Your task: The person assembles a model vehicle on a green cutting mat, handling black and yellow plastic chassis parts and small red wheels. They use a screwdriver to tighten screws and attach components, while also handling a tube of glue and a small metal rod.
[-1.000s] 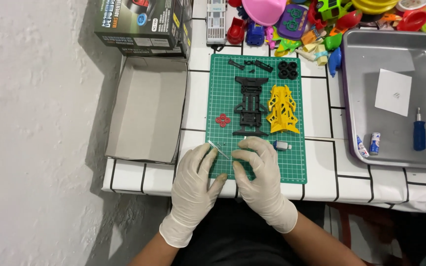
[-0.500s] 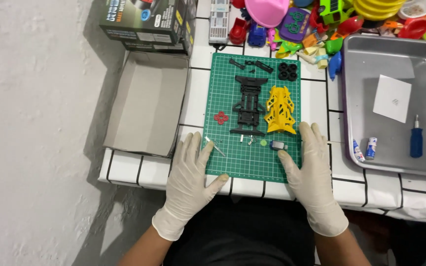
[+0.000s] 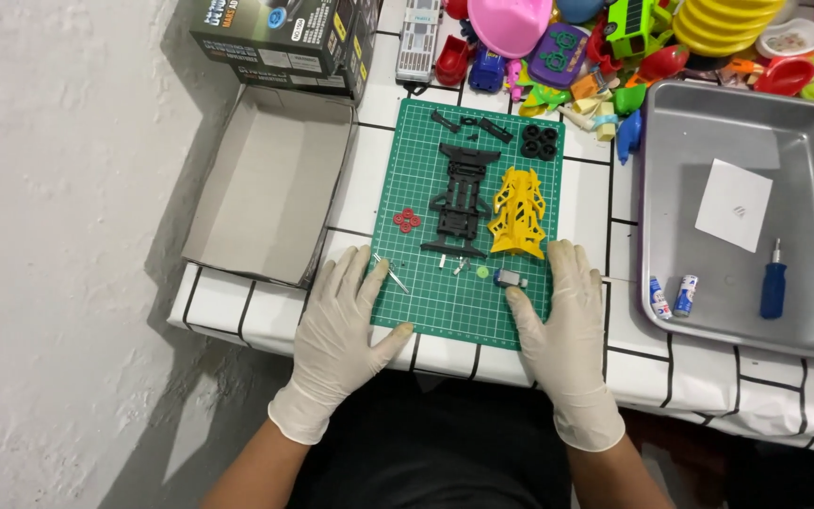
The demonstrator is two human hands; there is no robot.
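Note:
A green cutting mat (image 3: 454, 311) lies on the white tiled table. On it sit a black toy car chassis (image 3: 462, 200), a yellow car body shell (image 3: 518, 213), small red gears (image 3: 406, 221), black tyres (image 3: 539, 142), black strips and a small motor (image 3: 511, 279). My left hand (image 3: 341, 325), in a white glove, rests flat on the mat's left edge, fingers spread. My right hand (image 3: 565, 325), also gloved, lies flat on the mat's right edge, its thumb just below the motor. Neither hand holds anything.
An open cardboard box lid (image 3: 270, 184) sits left of the mat, with dark boxes (image 3: 280, 38) behind it. A metal tray (image 3: 807, 325) at the right holds a paper slip, a blue screwdriver (image 3: 773, 287) and two small batteries (image 3: 671, 296). Colourful toys (image 3: 614, 47) crowd the back.
My hands were together at the mat's front edge a second ago; they have spread apart to its left and right edges and stayed there.

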